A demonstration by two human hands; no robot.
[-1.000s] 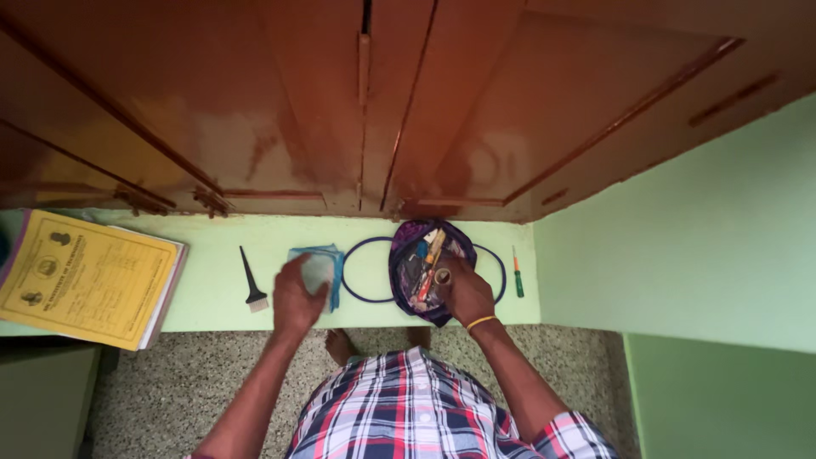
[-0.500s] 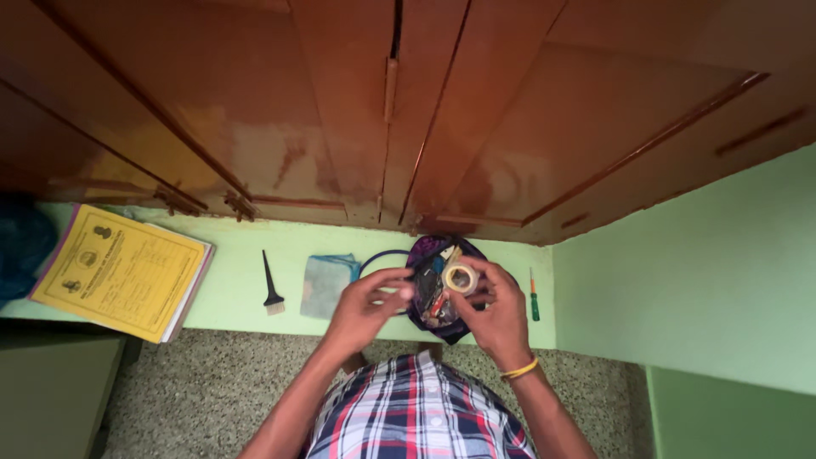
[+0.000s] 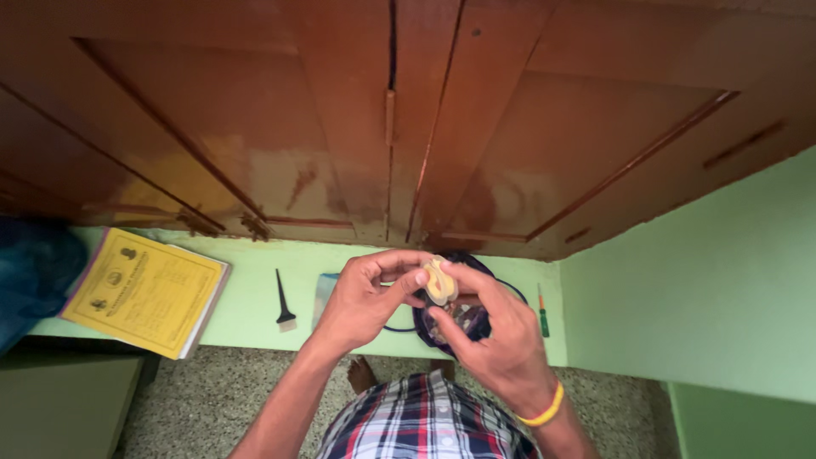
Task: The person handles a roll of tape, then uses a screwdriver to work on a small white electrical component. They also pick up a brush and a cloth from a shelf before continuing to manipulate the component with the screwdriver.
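Observation:
Both my hands are raised in front of me over a green ledge [image 3: 255, 306]. My left hand [image 3: 370, 302] and my right hand [image 3: 493, 331] together pinch a small pale yellow roll of tape [image 3: 439, 282] between fingers and thumbs. Below them a dark purple pouch [image 3: 459, 319] with several small items lies on the ledge, partly hidden by my right hand. A dark looped cable [image 3: 399, 327] runs around the pouch. A yellow band sits on my right wrist.
A yellow booklet [image 3: 144, 291] lies at the ledge's left end, beside blue cloth [image 3: 30, 272]. A small black brush [image 3: 284, 304] and a pale blue packet [image 3: 325, 293] lie left of my hands. A green-handled screwdriver [image 3: 542, 313] lies right. Brown wooden cupboard doors [image 3: 391, 119] stand behind.
My right hand lifted the tape roll out of the pouch, and my left hand left the ledge to join it. Both hands have risen closer to the camera.

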